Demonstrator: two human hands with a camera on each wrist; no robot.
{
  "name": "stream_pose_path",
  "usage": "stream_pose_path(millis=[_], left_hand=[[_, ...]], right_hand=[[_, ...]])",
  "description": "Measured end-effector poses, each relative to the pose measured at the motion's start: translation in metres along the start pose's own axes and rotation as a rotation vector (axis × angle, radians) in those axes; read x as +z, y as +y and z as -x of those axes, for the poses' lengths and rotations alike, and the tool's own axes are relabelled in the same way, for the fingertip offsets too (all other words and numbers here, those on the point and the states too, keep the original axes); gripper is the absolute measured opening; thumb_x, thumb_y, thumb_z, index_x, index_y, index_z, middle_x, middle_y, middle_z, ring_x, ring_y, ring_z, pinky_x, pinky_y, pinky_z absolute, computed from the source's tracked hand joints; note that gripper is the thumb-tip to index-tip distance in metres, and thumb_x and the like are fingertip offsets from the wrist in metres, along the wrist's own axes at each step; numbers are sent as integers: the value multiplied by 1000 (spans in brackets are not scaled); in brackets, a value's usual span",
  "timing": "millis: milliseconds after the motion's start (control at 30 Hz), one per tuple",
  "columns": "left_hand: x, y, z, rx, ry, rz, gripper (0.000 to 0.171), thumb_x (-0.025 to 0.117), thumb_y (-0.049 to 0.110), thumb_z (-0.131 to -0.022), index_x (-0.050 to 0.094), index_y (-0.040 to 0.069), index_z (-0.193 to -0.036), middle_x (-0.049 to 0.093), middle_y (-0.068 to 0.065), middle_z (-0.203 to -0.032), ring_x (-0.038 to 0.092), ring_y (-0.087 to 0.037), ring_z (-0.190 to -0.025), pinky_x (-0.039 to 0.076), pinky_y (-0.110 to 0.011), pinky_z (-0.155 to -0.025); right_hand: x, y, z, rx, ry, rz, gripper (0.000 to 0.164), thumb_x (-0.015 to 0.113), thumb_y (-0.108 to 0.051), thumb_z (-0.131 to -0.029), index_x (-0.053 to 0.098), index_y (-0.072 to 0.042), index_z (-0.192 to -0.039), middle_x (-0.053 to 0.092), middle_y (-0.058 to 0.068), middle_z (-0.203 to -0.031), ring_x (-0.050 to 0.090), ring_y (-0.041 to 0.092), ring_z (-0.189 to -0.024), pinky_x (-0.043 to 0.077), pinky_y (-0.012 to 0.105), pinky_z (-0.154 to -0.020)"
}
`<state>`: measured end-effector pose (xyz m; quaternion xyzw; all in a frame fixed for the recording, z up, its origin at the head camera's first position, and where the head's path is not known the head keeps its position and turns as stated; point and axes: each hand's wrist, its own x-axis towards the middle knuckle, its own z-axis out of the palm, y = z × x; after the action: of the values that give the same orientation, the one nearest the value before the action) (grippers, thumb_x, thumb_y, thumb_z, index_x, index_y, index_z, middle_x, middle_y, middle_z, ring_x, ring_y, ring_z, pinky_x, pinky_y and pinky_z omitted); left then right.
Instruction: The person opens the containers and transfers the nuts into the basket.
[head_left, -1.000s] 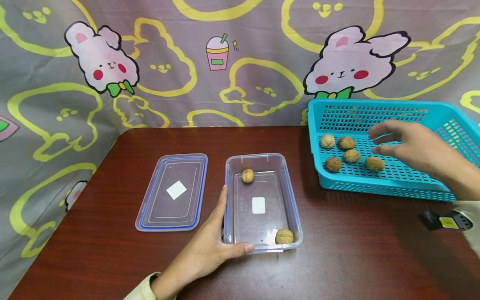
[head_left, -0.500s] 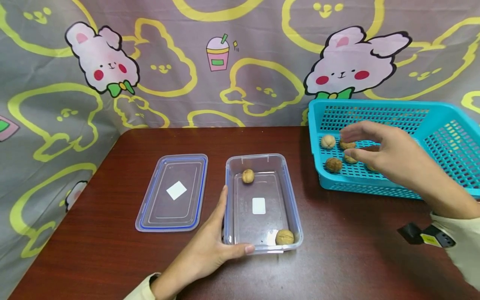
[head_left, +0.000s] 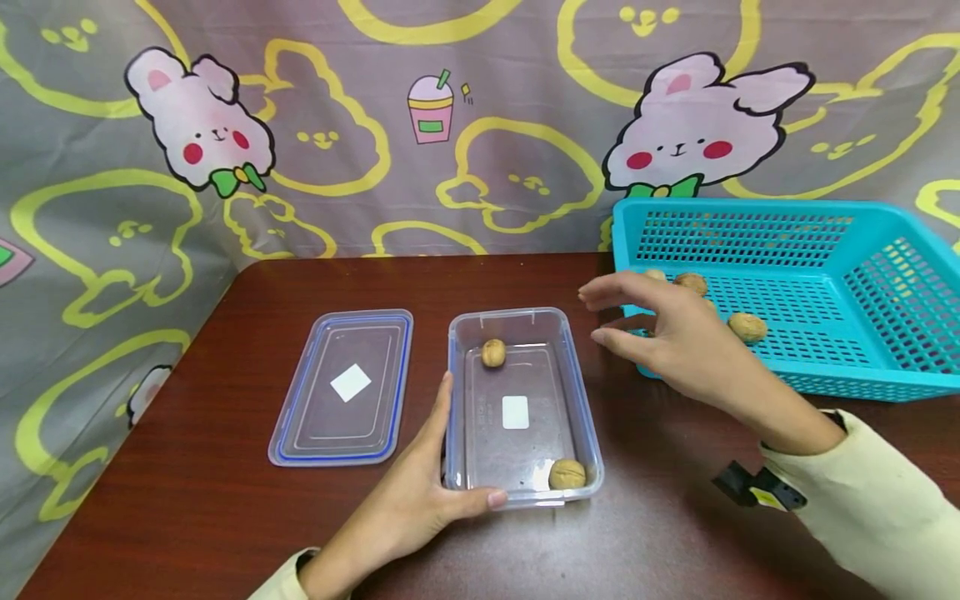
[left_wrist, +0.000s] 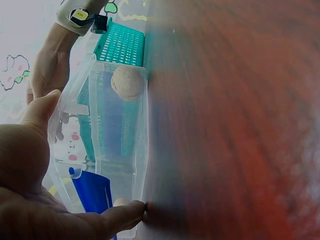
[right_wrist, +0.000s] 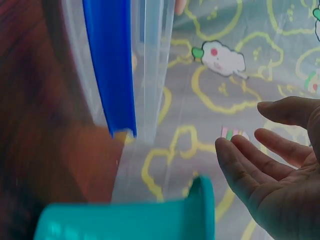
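Note:
My left hand (head_left: 401, 508) holds the near left corner of a clear plastic food container (head_left: 588, 408), thumb at the near rim and forefinger along the left wall. Inside it lie one walnut (head_left: 493, 352) near the far left and another walnut (head_left: 567, 474) in the near right corner. Between the container and a turquoise basket (head_left: 847, 377), my right hand (head_left: 686, 346) hovers over the basket's left rim. Its fingers are loosely bent; the right wrist view shows nothing between thumb and fingertips. Several walnuts (head_left: 747, 327) sit in the basket, some hidden behind this hand.
A clear lid (head_left: 322, 417) with a blue seal lies flat on the brown table (head_left: 225, 417), left of the container. Behind the table hangs a patterned cloth (head_left: 525, 50). The left wrist view shows a blue clip (left_wrist: 92, 190) on the container's side.
My right hand has moved left from above the middle of the basket, past the walnuts, to over its left rim. The left hand and container stay in place.

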<state>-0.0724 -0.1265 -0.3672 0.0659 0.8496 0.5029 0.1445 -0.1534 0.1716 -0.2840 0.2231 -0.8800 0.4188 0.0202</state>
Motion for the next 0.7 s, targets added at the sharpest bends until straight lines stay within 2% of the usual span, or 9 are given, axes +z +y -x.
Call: stream_pose_path(millis=[167, 400, 567, 700], left_hand=[[-1, 0, 0, 3, -6, 2, 141, 97, 32, -73, -6, 34, -168, 12, -5, -176, 28, -25, -157, 20, -52, -129], [-1, -1, -1, 15, -13, 20, 140, 97, 33, -74, -6, 32, -169, 11, -6, -176, 29, -26, -156, 21, -52, -128], [-1, 0, -1, 14, -16, 25, 140, 97, 32, -74, -7, 32, -169, 11, -4, -176, 30, -24, -156, 22, -51, -128], [-1, 1, 0, 41, -13, 17, 139, 96, 34, -75, -6, 29, -169, 12, -8, -176, 30, -27, -156, 22, -55, -128]], right_hand=[[19, -7, -8, 0, -41, -28, 41, 73, -4, -96, 64, -6, -136, 69, 13, -133, 70, 31, -116, 60, 50, -98], [52, -2, -25, -68, -63, -6, 40, 75, -3, -94, 65, -4, -133, 72, 14, -127, 70, 34, -116, 59, 54, -98], [69, 3, -37, -42, -99, -16, 44, 75, -3, -93, 63, -1, -136, 71, 18, -132, 70, 36, -119, 58, 56, -100], [80, 7, -44, -23, -129, -57, 45, 72, -1, -94, 62, -2, -137, 71, 17, -133, 70, 35, -121, 57, 55, -102]])
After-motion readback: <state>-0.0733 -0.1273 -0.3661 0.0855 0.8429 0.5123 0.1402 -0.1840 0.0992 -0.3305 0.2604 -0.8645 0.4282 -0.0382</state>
